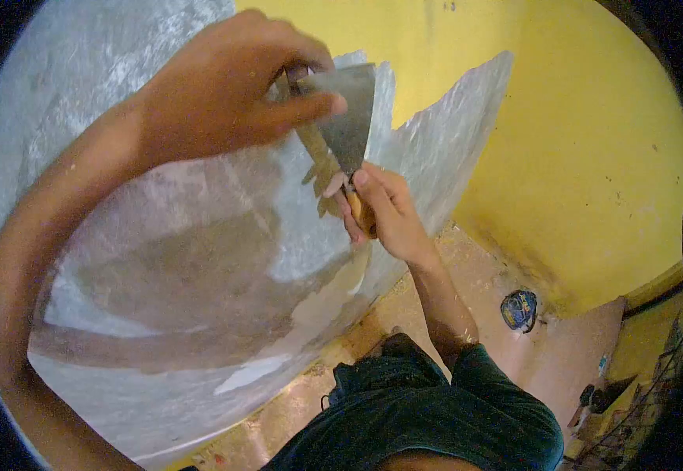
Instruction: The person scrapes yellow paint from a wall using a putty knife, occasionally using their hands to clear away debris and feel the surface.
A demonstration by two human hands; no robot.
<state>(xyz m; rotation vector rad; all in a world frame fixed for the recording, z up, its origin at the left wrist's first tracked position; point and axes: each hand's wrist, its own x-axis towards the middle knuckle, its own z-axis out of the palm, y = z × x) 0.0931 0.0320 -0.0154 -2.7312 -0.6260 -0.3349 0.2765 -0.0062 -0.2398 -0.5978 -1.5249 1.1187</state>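
My right hand (380, 216) is closed around the wooden handle of a putty knife (351, 118), whose wide grey steel blade points up in front of the wall. My left hand (224, 94) reaches in from the left at the blade's top edge, with the thumb lying across the steel. Its fingers are curled on what looks like a second, narrower scraper (314, 153), smeared tan and crossing behind the first blade. Both tools are held close to the grey plastered patch (161, 259) of the wall. My dark green shirt (428, 416) shows at the bottom.
The wall beyond the grey patch is bright yellow (592, 141) and meets a dusty tan floor (498, 275). A small round blue object (519, 308) lies on the floor by the corner. Dark clutter (604, 396) sits at the lower right.
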